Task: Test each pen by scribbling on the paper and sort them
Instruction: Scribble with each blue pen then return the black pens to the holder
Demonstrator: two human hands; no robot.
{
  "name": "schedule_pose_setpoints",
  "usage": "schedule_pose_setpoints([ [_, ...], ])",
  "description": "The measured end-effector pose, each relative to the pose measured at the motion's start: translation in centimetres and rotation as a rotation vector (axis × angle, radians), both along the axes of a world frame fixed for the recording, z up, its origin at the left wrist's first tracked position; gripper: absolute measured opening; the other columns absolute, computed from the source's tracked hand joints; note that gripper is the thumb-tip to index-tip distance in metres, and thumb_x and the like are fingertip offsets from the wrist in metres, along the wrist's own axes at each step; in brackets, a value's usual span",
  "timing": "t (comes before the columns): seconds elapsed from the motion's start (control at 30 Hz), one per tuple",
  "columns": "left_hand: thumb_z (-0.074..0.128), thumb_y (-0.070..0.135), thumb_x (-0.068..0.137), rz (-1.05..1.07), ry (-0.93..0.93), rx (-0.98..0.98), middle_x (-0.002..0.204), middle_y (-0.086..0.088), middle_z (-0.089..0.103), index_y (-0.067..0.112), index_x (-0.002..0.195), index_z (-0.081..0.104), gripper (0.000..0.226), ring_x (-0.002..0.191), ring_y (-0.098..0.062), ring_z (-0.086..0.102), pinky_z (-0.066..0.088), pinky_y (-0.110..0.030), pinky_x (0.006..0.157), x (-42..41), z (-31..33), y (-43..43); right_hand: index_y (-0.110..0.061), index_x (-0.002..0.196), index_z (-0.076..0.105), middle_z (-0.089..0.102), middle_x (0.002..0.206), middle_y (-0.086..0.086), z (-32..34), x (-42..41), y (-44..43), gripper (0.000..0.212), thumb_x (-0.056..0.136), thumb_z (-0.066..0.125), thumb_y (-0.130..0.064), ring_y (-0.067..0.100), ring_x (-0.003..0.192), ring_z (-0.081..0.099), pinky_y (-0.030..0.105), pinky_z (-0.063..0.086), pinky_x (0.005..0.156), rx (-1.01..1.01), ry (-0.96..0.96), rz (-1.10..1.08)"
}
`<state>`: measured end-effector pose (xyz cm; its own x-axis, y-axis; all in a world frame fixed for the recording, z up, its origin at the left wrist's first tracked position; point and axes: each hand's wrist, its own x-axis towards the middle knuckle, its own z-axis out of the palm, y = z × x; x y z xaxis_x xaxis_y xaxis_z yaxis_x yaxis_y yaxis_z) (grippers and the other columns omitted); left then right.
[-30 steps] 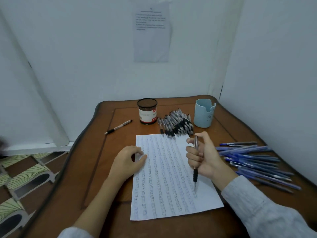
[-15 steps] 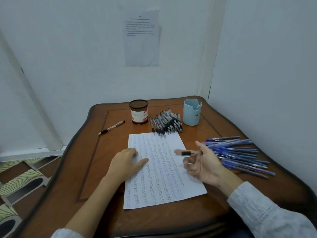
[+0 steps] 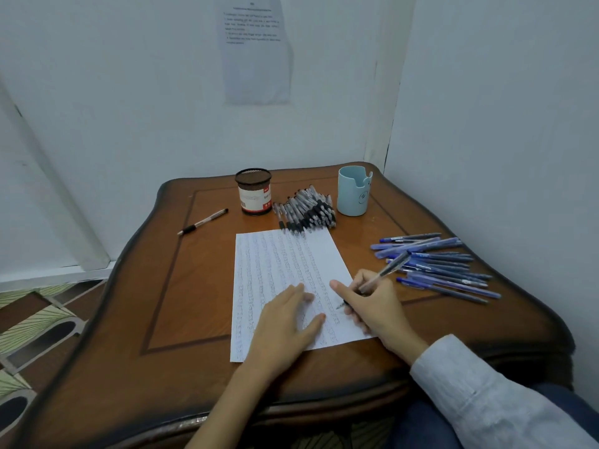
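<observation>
Head view, the only one. Right hand [image 3: 372,306] pinches a pen [image 3: 389,268] in a writing grip. Thumb and fingers curl round the lower barrel, tip down on the paper [image 3: 275,264] near its right edge, lower half. The barrel tilts up and away to the right, and its top end crosses in front of the blue pens [image 3: 434,267]. Can't tell whether it touches them.

Left hand [image 3: 285,322] lies flat on the paper's lower middle, fingers straight, holding nothing, pressing down. The paper is covered in columns of scribble and lies flat on the table [image 3: 181,286].

Black pens [image 3: 306,209] sit in a heap just past the paper's far edge, a few tips touching or overlapping it. The blue pens are fanned out right of the paper, apart from it. Mesh cup [image 3: 253,191] stands beyond the paper's far left corner and blue cup [image 3: 354,191] beyond its far right corner. Both are upright, contents not visible. Lone pen [image 3: 202,222] lies well left of the paper's far edge. Notice [image 3: 256,50] is on the wall behind.

Judgement: the step in hand is the scribble test of the held pen. The pen is likely light, stiff, smooth plastic, best held low near the tip, as here. The paper is thin and light and would slide or wrinkle under strokes, so the flat hand is needed. The piles would roll if nudged.
</observation>
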<state>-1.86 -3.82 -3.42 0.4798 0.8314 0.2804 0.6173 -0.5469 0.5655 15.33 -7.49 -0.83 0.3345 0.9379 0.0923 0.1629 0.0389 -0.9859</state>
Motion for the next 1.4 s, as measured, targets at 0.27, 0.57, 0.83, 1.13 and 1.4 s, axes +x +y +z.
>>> schedule_pose_setpoints([
  [0.27, 0.058, 0.049, 0.090, 0.009, -0.005, -0.005, 0.148, 0.009, 0.040, 0.023, 0.131, 0.054, 0.049, 0.138, -0.005, 0.030, 0.016, -0.012, 0.103, 0.2, 0.1, -0.3, -0.005, 0.057, 0.048, 0.060, 0.045, 0.010, -0.8, -0.2, -0.3, 0.042, 0.077, 0.079, -0.025, 0.017, 0.035, 0.052, 0.024, 0.042, 0.038, 0.066, -0.151, -0.090],
  [0.57, 0.060, 0.048, 0.088, 0.031, -0.006, -0.023, 0.149, 0.008, 0.040, 0.023, 0.129, 0.057, 0.047, 0.138, -0.006, 0.031, 0.014, -0.011, 0.104, 0.3, 0.1, -0.2, 0.007, 0.060, 0.043, 0.043, 0.052, 0.015, -1.2, 0.2, 0.1, 0.029, 0.082, 0.061, 0.004, 0.007, 0.040, 0.057, 0.030, 0.045, 0.047, 0.033, -0.280, -0.022],
  [0.83, 0.060, 0.048, 0.088, 0.033, 0.006, -0.012, 0.147, 0.008, 0.042, 0.023, 0.127, 0.057, 0.046, 0.137, -0.006, 0.033, 0.015, -0.012, 0.104, 0.4, 0.1, -0.2, 0.008, 0.060, 0.043, 0.047, 0.052, 0.020, -1.4, 0.1, 0.4, 0.030, 0.082, 0.063, 0.002, 0.008, 0.040, 0.058, 0.029, 0.045, 0.046, 0.035, -0.312, -0.008],
  [1.13, 0.060, 0.049, 0.088, 0.043, 0.010, -0.024, 0.149, 0.009, 0.040, 0.025, 0.127, 0.057, 0.046, 0.139, -0.007, 0.031, 0.018, -0.019, 0.109, 0.3, 0.0, -0.1, 0.003, 0.056, 0.044, 0.042, 0.049, 0.011, -1.3, 0.2, 0.5, 0.030, 0.080, 0.062, 0.006, 0.010, 0.038, 0.055, 0.023, 0.043, 0.042, 0.036, -0.281, -0.012],
  [1.4, 0.061, 0.048, 0.088, 0.042, 0.005, -0.017, 0.148, 0.009, 0.041, 0.025, 0.127, 0.058, 0.045, 0.138, -0.006, 0.032, 0.017, -0.017, 0.107, 0.4, 0.0, -0.2, 0.002, 0.056, 0.044, 0.042, 0.050, 0.011, -1.4, 0.3, 0.5, 0.029, 0.079, 0.062, 0.006, 0.011, 0.037, 0.055, 0.024, 0.043, 0.041, 0.032, -0.286, -0.008],
])
